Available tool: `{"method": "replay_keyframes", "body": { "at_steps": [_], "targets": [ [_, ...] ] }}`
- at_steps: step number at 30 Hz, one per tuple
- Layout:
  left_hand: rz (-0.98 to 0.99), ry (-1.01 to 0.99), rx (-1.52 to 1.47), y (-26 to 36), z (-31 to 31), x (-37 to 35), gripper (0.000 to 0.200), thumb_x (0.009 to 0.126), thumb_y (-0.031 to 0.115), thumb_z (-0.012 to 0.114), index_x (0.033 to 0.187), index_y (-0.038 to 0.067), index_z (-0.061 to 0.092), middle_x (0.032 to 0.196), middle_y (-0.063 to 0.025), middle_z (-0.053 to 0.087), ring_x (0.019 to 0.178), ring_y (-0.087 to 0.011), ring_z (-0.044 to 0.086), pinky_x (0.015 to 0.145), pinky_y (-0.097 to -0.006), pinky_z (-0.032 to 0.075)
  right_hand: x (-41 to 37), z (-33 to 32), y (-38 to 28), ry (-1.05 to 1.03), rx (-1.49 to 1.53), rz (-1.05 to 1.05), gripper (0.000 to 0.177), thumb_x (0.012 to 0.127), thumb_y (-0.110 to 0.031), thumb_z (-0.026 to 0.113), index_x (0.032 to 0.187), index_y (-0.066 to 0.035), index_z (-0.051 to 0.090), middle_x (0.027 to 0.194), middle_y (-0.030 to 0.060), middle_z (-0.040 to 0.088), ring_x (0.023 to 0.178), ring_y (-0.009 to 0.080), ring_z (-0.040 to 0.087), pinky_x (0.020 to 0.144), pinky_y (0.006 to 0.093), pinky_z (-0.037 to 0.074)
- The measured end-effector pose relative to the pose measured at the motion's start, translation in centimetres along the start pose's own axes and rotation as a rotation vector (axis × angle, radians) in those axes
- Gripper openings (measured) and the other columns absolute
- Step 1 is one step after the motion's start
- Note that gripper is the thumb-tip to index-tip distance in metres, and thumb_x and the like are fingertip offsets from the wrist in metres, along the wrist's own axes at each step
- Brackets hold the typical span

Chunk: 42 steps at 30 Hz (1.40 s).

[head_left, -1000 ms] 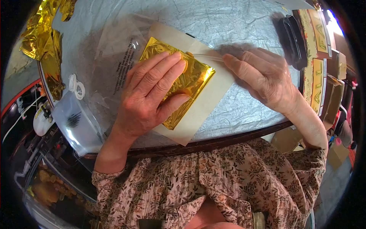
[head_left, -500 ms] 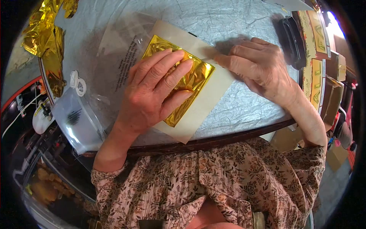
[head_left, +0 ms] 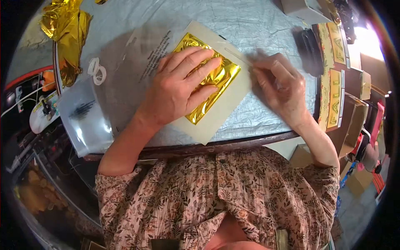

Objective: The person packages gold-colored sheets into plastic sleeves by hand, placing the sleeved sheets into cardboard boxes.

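Observation:
My left hand [head_left: 179, 85] lies with fingers spread over a shiny gold foil rectangle [head_left: 214, 110], pressing on its top. Beneath the foil is a larger beige sheet [head_left: 235, 96], set at an angle on the table, with one corner toward me. Clear plastic printed with small dark text [head_left: 154, 54] reaches out on the left of the foil. Just off the right side of the beige sheet, my right hand [head_left: 283, 85] has thumb and index finger pinched together. What is between those fingertips is too blurred to make out.
A silvery cover [head_left: 246, 25] spreads over the table. Crumpled gold foil [head_left: 73, 41] hangs at the far left edge. White rings [head_left: 97, 71] and a clear plastic bag stack [head_left: 85, 121] lie on the left. At right are a black object [head_left: 310, 50] and boxes lettered FALL [head_left: 334, 98].
My right hand has moved slightly down and left, its fingers still pinched. The left hand stays on the foil. The whole view has shifted a little as the head moved.

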<state>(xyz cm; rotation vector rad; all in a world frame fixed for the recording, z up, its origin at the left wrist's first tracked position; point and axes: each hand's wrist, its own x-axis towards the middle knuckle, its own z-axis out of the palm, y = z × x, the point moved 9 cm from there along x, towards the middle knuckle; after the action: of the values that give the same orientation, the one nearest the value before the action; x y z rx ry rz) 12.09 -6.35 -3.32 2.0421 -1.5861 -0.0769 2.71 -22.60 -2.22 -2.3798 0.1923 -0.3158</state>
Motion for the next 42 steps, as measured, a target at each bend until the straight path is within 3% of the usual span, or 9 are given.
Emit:
{"method": "replay_keyframes", "body": {
  "at_steps": [8, 13, 19, 23, 29, 31, 35, 37, 42],
  "targets": [
    [0.016, 0.054, 0.041, -0.6, 0.6, 0.6, 0.045, 0.089, 0.03, 0.074, 0.129, 0.01, 0.067, 0.132, -0.0055, 0.062, 0.127, -0.0237, 0.055, 0.106, -0.0399, 0.043, 1.6, 2.0, 0.8, -0.006, -0.034, -0.06, 0.021, 0.088, 0.002, 0.074, 0.109, 0.0, 0.072, 0.094, 0.0128, 0.07, 0.082, 0.0222, 0.07, 0.073, 0.032, 0.055],
    [0.035, 0.069, 0.05, -1.0, 0.9, 0.9, 0.045, 0.09, 0.03, 0.073, 0.129, 0.009, 0.067, 0.131, -0.0061, 0.062, 0.126, -0.0242, 0.056, 0.107, -0.0407, 0.043, 1.4, 1.4, 1.4, -0.008, 0.043, -0.052, 0.027, 0.089, -0.004, 0.076, 0.116, 0.0, 0.072, 0.103, 0.0109, 0.07, 0.093, 0.022, 0.071, 0.08, 0.0317, 0.057],
    [0.049, 0.087, 0.068, -1.2, 0.9, 1.1, 0.044, 0.091, 0.028, 0.073, 0.128, 0.007, 0.067, 0.131, -0.0069, 0.062, 0.127, -0.024, 0.055, 0.107, -0.0402, 0.044, 2.1, 2.2, 1.7, 0.053, -0.162, -0.076, 0.022, 0.09, -0.005, 0.074, 0.111, -0.001, 0.073, 0.098, 0.0102, 0.067, 0.087, 0.0215, 0.068, 0.075, 0.0323, 0.056],
    [0.056, 0.095, 0.073, -1.4, 1.0, 1.2, 0.044, 0.09, 0.028, 0.073, 0.128, 0.006, 0.066, 0.132, -0.0069, 0.061, 0.128, -0.0242, 0.055, 0.107, -0.0405, 0.044, 2.5, 2.3, 2.7, 0.043, -0.08, 0.024, 0.017, 0.09, -0.005, 0.073, 0.106, -0.001, 0.074, 0.092, 0.0111, 0.066, 0.083, 0.0224, 0.067, 0.074, 0.033, 0.054],
    [0.064, 0.112, 0.078, -1.5, 0.9, 1.4, 0.046, 0.09, 0.027, 0.074, 0.13, 0.006, 0.065, 0.134, -0.0082, 0.06, 0.128, -0.0261, 0.055, 0.108, -0.0412, 0.044, 2.8, 2.1, 2.0, 0.106, -0.139, -0.09, 0.015, 0.088, -0.006, 0.074, 0.102, 0.0, 0.074, 0.089, 0.0114, 0.067, 0.081, 0.0237, 0.069, 0.073, 0.0326, 0.054],
    [0.068, 0.129, 0.065, -1.6, 0.8, 1.4, 0.047, 0.089, 0.027, 0.075, 0.13, 0.005, 0.064, 0.135, -0.0092, 0.059, 0.128, -0.0271, 0.055, 0.108, -0.0417, 0.045, 2.4, 2.0, 2.7, 0.081, -0.113, 0.023, 0.016, 0.087, -0.007, 0.074, 0.102, -0.001, 0.074, 0.093, 0.0123, 0.069, 0.08, 0.0221, 0.069, 0.072, 0.0323, 0.055],
    [0.065, 0.132, 0.055, -1.8, 0.8, 1.4, 0.048, 0.089, 0.027, 0.074, 0.129, 0.004, 0.064, 0.135, -0.0099, 0.058, 0.128, -0.0279, 0.055, 0.108, -0.0423, 0.045, 1.5, 0.2, 2.1, 0.027, -0.237, 0.045, 0.016, 0.087, -0.008, 0.073, 0.102, -0.001, 0.074, 0.092, 0.0125, 0.072, 0.075, 0.02, 0.07, 0.071, 0.0319, 0.055],
    [0.057, 0.133, 0.043, -1.8, 0.8, 1.4, 0.048, 0.09, 0.028, 0.074, 0.13, 0.003, 0.062, 0.135, -0.01, 0.058, 0.128, -0.0288, 0.055, 0.109, -0.0429, 0.045, 0.6, -0.5, 4.1, -0.067, -0.246, 0.195, 0.017, 0.088, -0.01, 0.072, 0.102, -0.002, 0.073, 0.087, 0.0131, 0.073, 0.074, 0.0186, 0.071, 0.07, 0.0317, 0.055],
    [0.053, 0.141, 0.026, -2.0, 0.9, 1.3, 0.049, 0.09, 0.028, 0.073, 0.131, 0.003, 0.061, 0.135, -0.0111, 0.058, 0.127, -0.0298, 0.055, 0.108, -0.0432, 0.045, 0.2, -2.2, 4.6, -0.052, -0.155, 0.318, 0.018, 0.089, -0.008, 0.072, 0.105, 0.0, 0.071, 0.087, 0.0122, 0.075, 0.08, 0.0157, 0.074, 0.071, 0.0307, 0.056]
  ]
}}
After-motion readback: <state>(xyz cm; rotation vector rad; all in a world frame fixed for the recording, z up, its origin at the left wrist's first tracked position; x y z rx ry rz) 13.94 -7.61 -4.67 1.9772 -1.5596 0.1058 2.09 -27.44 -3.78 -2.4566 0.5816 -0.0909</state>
